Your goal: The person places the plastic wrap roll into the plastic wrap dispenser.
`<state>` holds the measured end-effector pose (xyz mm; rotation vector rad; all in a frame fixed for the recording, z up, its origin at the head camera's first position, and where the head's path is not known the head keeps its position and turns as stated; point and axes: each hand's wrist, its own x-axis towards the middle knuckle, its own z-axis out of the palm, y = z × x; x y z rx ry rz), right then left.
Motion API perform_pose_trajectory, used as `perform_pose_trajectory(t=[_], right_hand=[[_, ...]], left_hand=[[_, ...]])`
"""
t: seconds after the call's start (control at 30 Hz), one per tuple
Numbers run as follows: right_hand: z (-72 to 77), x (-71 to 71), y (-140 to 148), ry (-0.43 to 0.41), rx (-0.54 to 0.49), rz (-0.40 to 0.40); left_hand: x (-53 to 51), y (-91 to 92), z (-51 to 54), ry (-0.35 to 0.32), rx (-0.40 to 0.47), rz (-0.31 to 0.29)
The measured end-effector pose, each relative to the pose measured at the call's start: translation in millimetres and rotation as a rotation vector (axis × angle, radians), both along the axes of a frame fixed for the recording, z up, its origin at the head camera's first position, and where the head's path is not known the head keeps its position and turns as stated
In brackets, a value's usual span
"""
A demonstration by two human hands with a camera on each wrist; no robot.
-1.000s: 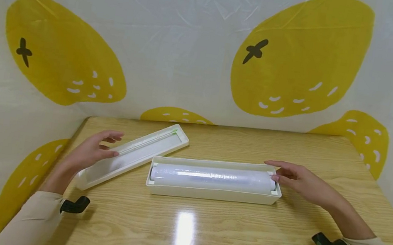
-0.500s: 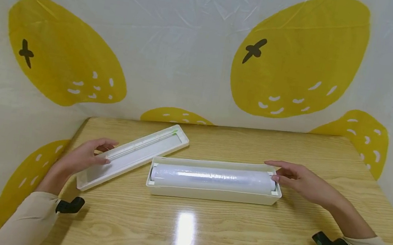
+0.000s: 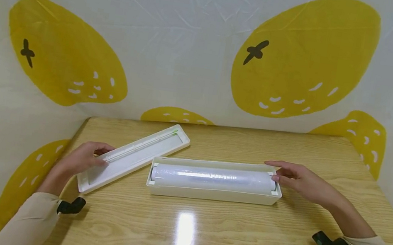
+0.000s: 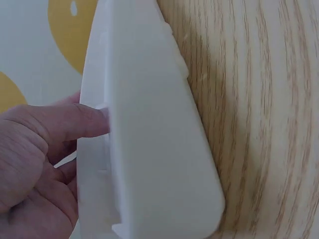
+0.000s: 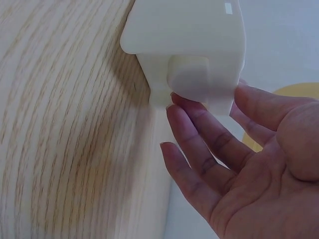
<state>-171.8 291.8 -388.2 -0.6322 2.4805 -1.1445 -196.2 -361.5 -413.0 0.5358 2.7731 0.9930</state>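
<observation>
A cream wrap dispenser box [image 3: 209, 194] lies across the table, holding a roll of plastic wrap [image 3: 211, 177]. Its long white lid [image 3: 147, 149] rests slantwise to the left, inner side up, with a cutter strip that has a green piece [image 3: 175, 132] at the far end. My left hand [image 3: 82, 159] pinches the lid's far edge near its left end; the thumb lies on the lid in the left wrist view, and other fingertips are hidden behind it. With relaxed fingers, my right hand [image 3: 303, 181] touches the box's right end, thumb at the rim [image 5: 240, 84].
The wooden table [image 3: 233, 236] reflects a bright light in front of the box. A white sheet [image 3: 176, 52] printed with yellow lemons hangs behind and at the sides. Black wrist cameras sit at both cuffs.
My left hand has come down and slightly left from above the lid and now pinches its edge. The lid's near end has shifted a little. My right hand and the box have stayed put.
</observation>
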Motion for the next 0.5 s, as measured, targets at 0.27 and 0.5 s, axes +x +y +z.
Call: perform_pose_trajectory(t=[0.27, 0.5], right_hand=[[0.0, -0.4, 0.2, 0.005, -0.015, 0.025], [-2.8, -0.1, 0.5, 0.022, -0.013, 0.032]], left_hand=[[0.3, 3.6, 6.6, 0.013, -0.042, 0.013], [1.9, 5.4, 10.5, 0.011, -0.011, -0.019]])
